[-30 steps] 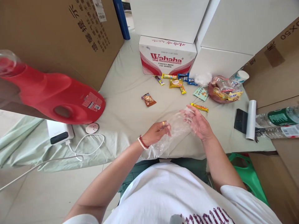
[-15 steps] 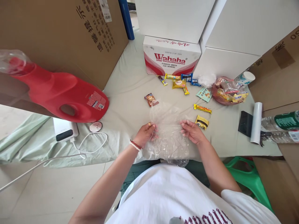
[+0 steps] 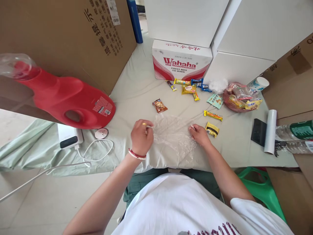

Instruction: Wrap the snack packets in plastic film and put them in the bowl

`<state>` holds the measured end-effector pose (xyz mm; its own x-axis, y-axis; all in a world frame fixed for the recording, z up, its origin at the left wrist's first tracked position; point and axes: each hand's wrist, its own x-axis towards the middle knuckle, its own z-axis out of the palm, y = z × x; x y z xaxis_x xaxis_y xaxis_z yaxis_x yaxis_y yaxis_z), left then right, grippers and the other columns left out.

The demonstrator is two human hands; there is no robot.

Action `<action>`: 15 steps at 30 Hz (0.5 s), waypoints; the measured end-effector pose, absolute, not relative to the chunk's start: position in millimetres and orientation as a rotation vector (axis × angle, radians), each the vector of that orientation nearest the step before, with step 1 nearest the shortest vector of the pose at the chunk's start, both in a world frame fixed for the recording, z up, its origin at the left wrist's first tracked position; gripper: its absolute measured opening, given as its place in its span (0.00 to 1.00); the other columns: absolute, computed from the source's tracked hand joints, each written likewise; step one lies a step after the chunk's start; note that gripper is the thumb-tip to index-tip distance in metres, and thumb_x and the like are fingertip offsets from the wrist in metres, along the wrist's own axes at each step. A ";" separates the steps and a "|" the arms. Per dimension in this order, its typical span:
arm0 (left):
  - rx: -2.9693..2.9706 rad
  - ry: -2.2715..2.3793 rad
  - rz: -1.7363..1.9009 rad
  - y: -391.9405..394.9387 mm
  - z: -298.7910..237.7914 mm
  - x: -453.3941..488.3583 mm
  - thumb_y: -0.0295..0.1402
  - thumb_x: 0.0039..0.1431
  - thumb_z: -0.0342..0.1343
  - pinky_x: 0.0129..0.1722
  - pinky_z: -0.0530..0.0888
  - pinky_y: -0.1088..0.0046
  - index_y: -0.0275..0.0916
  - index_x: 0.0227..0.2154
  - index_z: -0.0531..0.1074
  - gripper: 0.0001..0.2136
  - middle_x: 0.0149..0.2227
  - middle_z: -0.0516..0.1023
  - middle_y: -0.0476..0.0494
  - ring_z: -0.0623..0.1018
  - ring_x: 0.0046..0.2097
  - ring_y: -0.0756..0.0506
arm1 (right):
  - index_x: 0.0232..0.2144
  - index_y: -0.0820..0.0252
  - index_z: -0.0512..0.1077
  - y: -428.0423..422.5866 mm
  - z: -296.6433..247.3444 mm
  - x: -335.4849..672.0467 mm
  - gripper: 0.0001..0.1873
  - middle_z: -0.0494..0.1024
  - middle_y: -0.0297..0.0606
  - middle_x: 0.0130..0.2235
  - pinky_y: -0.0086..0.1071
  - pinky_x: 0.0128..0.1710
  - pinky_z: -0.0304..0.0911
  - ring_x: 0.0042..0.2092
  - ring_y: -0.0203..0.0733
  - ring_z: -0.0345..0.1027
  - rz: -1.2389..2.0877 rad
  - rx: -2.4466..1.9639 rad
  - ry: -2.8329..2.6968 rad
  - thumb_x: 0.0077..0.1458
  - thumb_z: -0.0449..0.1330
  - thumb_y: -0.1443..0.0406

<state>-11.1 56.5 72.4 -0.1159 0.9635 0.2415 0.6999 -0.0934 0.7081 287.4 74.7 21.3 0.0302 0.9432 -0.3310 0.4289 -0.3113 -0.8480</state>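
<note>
A crumpled clear plastic bag [image 3: 174, 135] stretches between my hands over the near part of the cloth-covered table. My left hand [image 3: 142, 137], with a ring and a red and white bracelet, is closed in a pinch on the bag's left edge. On the opposite side, my right hand [image 3: 199, 133] pinches the bag's right edge. Just beyond the bag lies a brown cookie packet [image 3: 160, 106]. A yellow snack packet [image 3: 212, 129] rests close to my right hand, with a yellow wrapped bar [image 3: 213, 115] behind it.
Several wrapped snacks [image 3: 188, 89] lie before a Wahaba-style water carton [image 3: 181, 62]. At right are a bowl of snacks [image 3: 233, 104], a paper cup [image 3: 260, 84], a white roll [image 3: 270, 132] and plastic bottles [image 3: 297, 130]. A red jug [image 3: 85, 98] and power bank [image 3: 70, 137] stand left.
My left hand has turned knuckles-up and shifted left and slightly away from me. The bag has spread wider and flatter, its lower end no longer hanging over the table edge.
</note>
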 end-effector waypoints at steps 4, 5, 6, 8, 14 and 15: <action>2.248 1.400 0.469 68.0 75.9 19.2 0.31 0.63 0.53 0.65 0.66 0.49 0.42 0.50 0.78 0.15 0.53 0.80 0.37 0.75 0.61 0.35 | 0.29 0.54 0.68 82.6 24.8 289.2 0.17 0.64 0.28 0.21 0.31 0.26 0.52 0.23 0.37 0.58 1.184 -1.748 -1.526 0.58 0.59 0.49; 2.286 1.337 0.303 69.4 70.3 22.2 0.33 0.62 0.57 0.68 0.60 0.44 0.43 0.56 0.76 0.19 0.60 0.77 0.35 0.70 0.66 0.33 | 0.30 0.54 0.69 85.1 25.3 291.9 0.17 0.65 0.28 0.21 0.32 0.26 0.53 0.23 0.37 0.58 1.181 -1.738 -1.520 0.58 0.59 0.48; 2.305 1.298 0.156 69.4 63.0 22.4 0.37 0.59 0.62 0.70 0.54 0.39 0.43 0.62 0.72 0.27 0.67 0.71 0.32 0.64 0.71 0.30 | 0.32 0.54 0.70 87.7 25.5 295.9 0.17 0.65 0.28 0.22 0.32 0.26 0.53 0.22 0.37 0.58 1.177 -1.739 -1.495 0.58 0.60 0.48; 2.307 1.269 -0.048 65.3 45.7 15.3 0.43 0.52 0.69 0.70 0.45 0.32 0.44 0.71 0.60 0.43 0.75 0.56 0.29 0.54 0.75 0.26 | 0.35 0.53 0.72 93.1 25.4 307.3 0.17 0.66 0.28 0.22 0.32 0.26 0.54 0.22 0.37 0.58 1.158 -1.775 -1.422 0.56 0.62 0.47; 2.311 1.433 -0.006 33.2 11.0 -14.6 0.61 0.53 0.64 0.72 0.38 0.34 0.40 0.76 0.48 0.55 0.77 0.45 0.25 0.49 0.77 0.27 | 0.42 0.57 0.75 124.0 41.0 333.4 0.14 0.78 0.41 0.33 0.36 0.36 0.63 0.34 0.45 0.70 0.820 -2.047 -1.685 0.61 0.58 0.55; 2.313 1.465 0.017 27.7 8.8 -15.1 0.62 0.53 0.62 0.72 0.37 0.34 0.39 0.75 0.48 0.55 0.76 0.46 0.24 0.50 0.77 0.27 | 0.44 0.58 0.75 133.5 47.9 328.5 0.14 0.79 0.46 0.39 0.38 0.40 0.64 0.40 0.49 0.72 0.663 -2.075 -1.779 0.63 0.58 0.56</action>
<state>-15.1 27.7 8.8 0.4506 0.8700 -0.1999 0.8651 -0.3703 0.3385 328.5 133.5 47.9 0.1132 0.9845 -0.1342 0.8321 -0.1678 -0.5286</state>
